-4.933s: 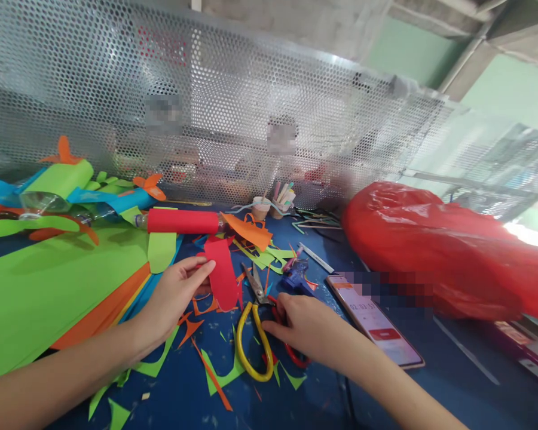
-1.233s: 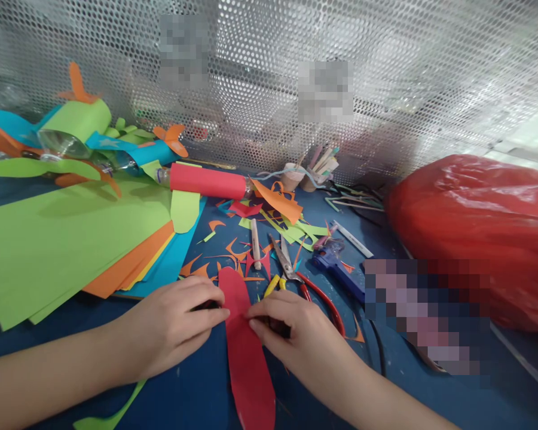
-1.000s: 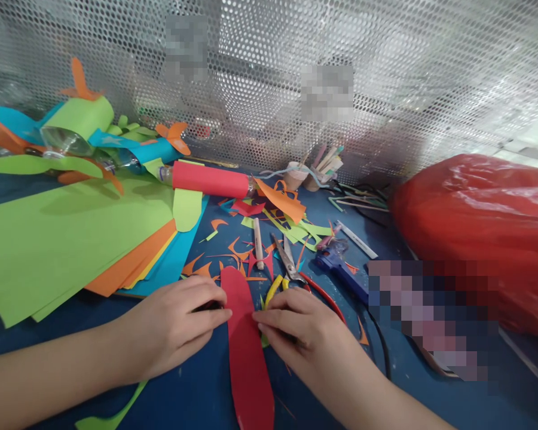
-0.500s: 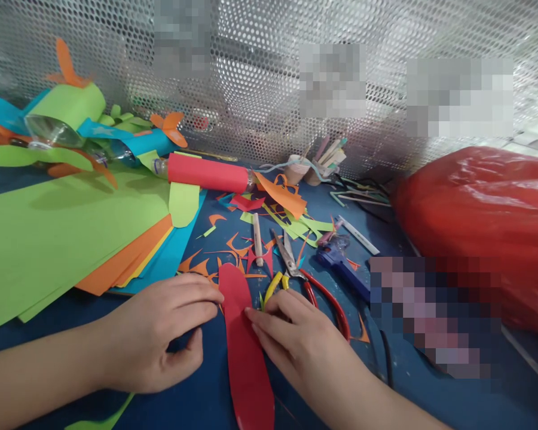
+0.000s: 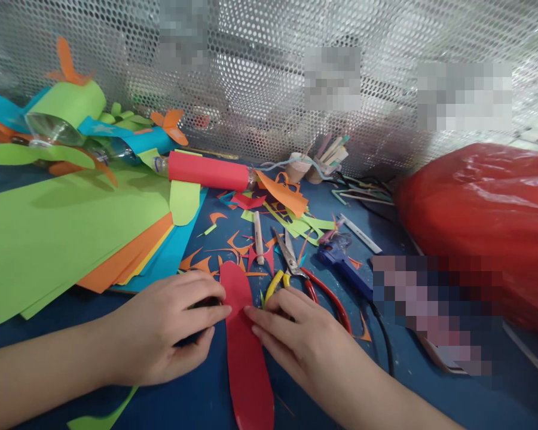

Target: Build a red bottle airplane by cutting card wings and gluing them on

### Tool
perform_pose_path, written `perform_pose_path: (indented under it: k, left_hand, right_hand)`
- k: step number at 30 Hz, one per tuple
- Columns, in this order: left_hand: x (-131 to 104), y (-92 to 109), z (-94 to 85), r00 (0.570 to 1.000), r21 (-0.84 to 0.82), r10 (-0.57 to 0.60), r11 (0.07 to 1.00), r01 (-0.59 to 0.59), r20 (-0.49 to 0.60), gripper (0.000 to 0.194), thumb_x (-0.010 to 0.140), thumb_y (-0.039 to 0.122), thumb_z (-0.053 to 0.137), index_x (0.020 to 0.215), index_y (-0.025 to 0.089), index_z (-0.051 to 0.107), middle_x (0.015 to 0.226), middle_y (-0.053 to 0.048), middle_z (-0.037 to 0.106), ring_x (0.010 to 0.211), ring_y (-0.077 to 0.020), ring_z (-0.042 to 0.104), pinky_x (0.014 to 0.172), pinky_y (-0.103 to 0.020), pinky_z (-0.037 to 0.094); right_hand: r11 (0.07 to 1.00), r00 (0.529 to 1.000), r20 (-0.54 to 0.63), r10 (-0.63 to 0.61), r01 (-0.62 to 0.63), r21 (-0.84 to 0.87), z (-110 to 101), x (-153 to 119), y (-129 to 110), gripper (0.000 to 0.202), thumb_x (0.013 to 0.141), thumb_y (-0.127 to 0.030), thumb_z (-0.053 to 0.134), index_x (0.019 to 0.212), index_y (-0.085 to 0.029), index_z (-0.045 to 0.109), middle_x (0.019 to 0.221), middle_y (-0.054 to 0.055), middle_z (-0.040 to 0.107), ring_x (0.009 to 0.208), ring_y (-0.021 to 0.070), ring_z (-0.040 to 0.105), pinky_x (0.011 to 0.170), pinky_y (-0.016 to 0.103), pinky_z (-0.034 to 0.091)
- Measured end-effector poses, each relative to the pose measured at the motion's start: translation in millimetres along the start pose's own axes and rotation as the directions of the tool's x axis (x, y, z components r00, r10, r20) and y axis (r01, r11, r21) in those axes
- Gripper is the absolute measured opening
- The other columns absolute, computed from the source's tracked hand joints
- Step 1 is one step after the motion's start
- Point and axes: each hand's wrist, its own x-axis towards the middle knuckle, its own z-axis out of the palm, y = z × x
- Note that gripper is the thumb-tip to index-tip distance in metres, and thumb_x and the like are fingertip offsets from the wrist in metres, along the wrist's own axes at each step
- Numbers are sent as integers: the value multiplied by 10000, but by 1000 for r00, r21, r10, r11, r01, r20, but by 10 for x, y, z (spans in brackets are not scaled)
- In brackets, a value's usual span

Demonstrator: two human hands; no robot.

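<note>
A long red paper piece (image 5: 246,364) with rounded outline lies lengthwise before me on the blue table. My left hand (image 5: 179,325) is on its left, index fingertip touching the upper part, the thumb lower and apart from the fingers. On the right edge, my right hand (image 5: 300,334) has its fingertips pressed together at the paper. Just beyond my right hand rest scissors (image 5: 291,260) with metal blades and a pair of pliers or cutters with red and yellow handles (image 5: 334,295), partly overlapping. A whitish marker-like stick (image 5: 258,239) lies near the scissors.
Colored paper sheets (image 5: 80,233) are stacked at left. Behind them sit paper-covered bottle models, one with a red paper sleeve (image 5: 208,170). Paper scraps (image 5: 237,245) litter the middle. A blue glue gun (image 5: 345,266), cups of sticks (image 5: 327,164) and a red plastic bag (image 5: 479,227) are at right.
My left hand has shifted slightly right, its index fingertip now over the red paper's edge, and its thumb has come up nearer the fingers. My right hand stays almost still.
</note>
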Motion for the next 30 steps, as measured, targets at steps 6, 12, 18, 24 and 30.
perform_pose_path:
  k: [6,12,18,24,30]
  left_hand:
    - [2,3,11,999,19,11,1000,-10,-39,274,816,65,507,1024,145,668,1005,-114,640,936,-211,588,840,-355,515]
    - [-9,11,13,999,18,7,1000,-6,-40,282,824,69,499,1032,151,671,1000,-109,643,937,-212,579,844,-362,515]
    - [-13,14,4,999,29,11,1000,-10,-31,277,823,77,504,1029,150,673,999,-111,647,932,-213,584,838,-360,521]
    - [-5,6,9,1000,41,13,999,-12,-25,293,826,74,497,1046,159,670,998,-110,650,935,-216,591,822,-355,528]
    - [-24,3,15,999,26,9,1000,-8,-36,286,834,88,495,1077,147,634,1024,-105,653,961,-211,587,876,-359,501]
  right_hand:
    - [997,990,114,-79,80,1,-1,-51,-25,341,864,-411,574,1124,-198,631,893,61,618,804,205,541,686,329,486]
    - [997,994,91,-56,61,-57,33,-74,-18,294,874,-338,568,1128,-201,629,876,60,618,802,212,544,691,348,498]
    - [995,994,100,-43,52,-83,22,-79,-39,300,870,-317,565,1133,-190,635,907,70,623,841,227,566,748,393,521]
    - [982,1000,-7,-29,28,-189,14,-23,-4,310,931,-230,444,1172,-156,625,891,89,615,829,215,582,716,358,546]
    - [974,1000,9,-20,21,-226,27,7,18,296,916,-171,453,1136,-129,647,820,82,604,751,196,573,662,327,544]
